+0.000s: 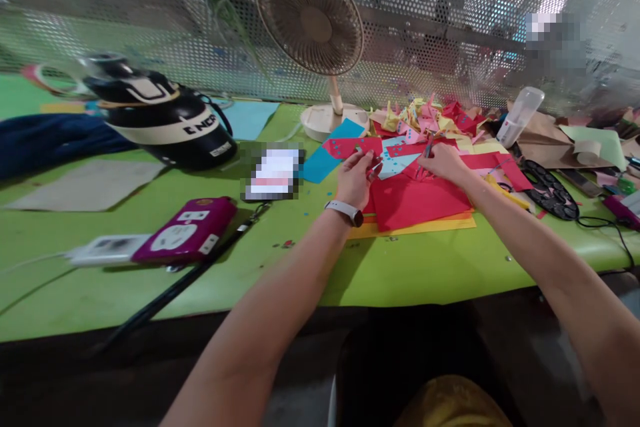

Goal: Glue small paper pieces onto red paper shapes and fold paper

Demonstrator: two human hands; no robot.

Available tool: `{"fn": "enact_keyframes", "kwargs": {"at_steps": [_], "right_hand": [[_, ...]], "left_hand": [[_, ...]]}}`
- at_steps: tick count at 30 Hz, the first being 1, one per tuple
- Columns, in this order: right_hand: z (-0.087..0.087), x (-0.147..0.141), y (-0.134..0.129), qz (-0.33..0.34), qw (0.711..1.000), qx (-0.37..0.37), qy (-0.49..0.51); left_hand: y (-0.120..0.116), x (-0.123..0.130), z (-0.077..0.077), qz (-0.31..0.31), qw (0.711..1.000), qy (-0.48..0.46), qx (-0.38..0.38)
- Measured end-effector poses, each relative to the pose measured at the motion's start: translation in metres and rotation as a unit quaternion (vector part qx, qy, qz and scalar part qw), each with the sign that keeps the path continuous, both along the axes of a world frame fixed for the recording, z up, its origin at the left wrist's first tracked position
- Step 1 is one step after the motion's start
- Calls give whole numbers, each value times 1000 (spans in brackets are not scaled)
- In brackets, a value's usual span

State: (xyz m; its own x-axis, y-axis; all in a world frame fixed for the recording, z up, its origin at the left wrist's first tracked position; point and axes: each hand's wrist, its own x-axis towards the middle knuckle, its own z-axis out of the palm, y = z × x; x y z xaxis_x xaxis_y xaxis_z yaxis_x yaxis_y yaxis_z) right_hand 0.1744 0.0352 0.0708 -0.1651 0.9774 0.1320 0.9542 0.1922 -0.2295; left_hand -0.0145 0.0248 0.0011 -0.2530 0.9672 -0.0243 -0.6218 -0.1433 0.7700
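Note:
My left hand (356, 177), with a watch on its wrist, has its fingers curled together over the paper pile. What they pinch, if anything, is too small to make out. A red paper piece (350, 147) with small blue bits on it lies right behind its fingertips. My right hand (445, 161) is closed on a slim grey metal tool (428, 147), whose kind is unclear. Beneath it are a large red sheet (417, 203) and yellow-orange paper (425, 227). Between the hands, small blue bits lie scattered on a pale blue sheet (395, 163). Blue paper (320, 163) lies to the left.
Behind the hands are a fan (315, 23) and a heap of folded paper pieces (425, 113). Leftward stand a phone (274, 173), a purple power strip (185, 230) and a large black bottle (165, 120). A clear bottle (520, 117) and black tray (550, 190) are right.

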Motion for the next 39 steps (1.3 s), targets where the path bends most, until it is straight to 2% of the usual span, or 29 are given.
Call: {"fn": "enact_keyframes", "kwargs": {"at_steps": [4, 8, 19, 24, 34, 39], "right_hand": [[0, 2, 0, 31, 998, -4, 51], [-6, -5, 4, 47, 990, 39, 127], [-34, -43, 43, 86, 969, 15, 231], [-43, -54, 52, 101, 966, -2, 237], [-41, -57, 56, 115, 972, -5, 203], [-41, -57, 56, 121, 973, 0, 197]], "left_hand": [[2, -1, -2, 2, 1000, -2, 1], [3, -3, -4, -3, 1000, 2, -3], [6, -6, -7, 37, 999, -7, -16], [5, -7, -5, 48, 998, -11, -30], [-6, -2, 10, 42, 997, -52, -46], [-7, -1, 12, 46, 996, -44, -57]]}}
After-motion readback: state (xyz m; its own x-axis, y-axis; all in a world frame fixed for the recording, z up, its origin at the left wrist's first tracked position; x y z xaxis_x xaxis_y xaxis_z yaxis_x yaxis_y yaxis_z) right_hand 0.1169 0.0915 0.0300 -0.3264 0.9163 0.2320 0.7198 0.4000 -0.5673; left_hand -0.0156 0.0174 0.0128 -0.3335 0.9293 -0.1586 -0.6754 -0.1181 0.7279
